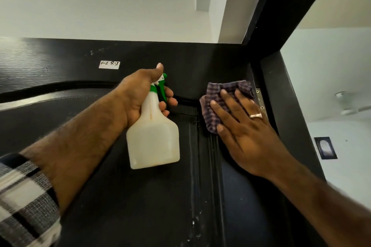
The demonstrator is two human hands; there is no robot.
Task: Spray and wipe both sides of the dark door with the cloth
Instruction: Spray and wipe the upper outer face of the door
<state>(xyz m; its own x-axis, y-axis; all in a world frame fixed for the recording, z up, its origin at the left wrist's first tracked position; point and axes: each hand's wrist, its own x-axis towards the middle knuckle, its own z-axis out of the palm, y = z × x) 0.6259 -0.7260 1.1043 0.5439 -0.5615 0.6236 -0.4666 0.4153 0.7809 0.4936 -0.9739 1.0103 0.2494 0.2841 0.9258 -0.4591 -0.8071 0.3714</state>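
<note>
Pressing cloth (224, 102) on door (100, 146) | left hand (140, 94) grips spray bottle (153, 138)

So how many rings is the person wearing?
1. The ring sits on a finger of the right hand, which presses the cloth. The left hand shows none, though its fingers are partly hidden.

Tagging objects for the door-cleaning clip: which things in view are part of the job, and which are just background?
In the job:
- door, dark, being wiped near its top corner
- cloth, checked, pressed flat to the door by the right hand
- spray bottle, white with a green trigger, gripped by the left hand

Just there:
- white label on the door
- hinge
- ceiling fan
- wall plate
</note>
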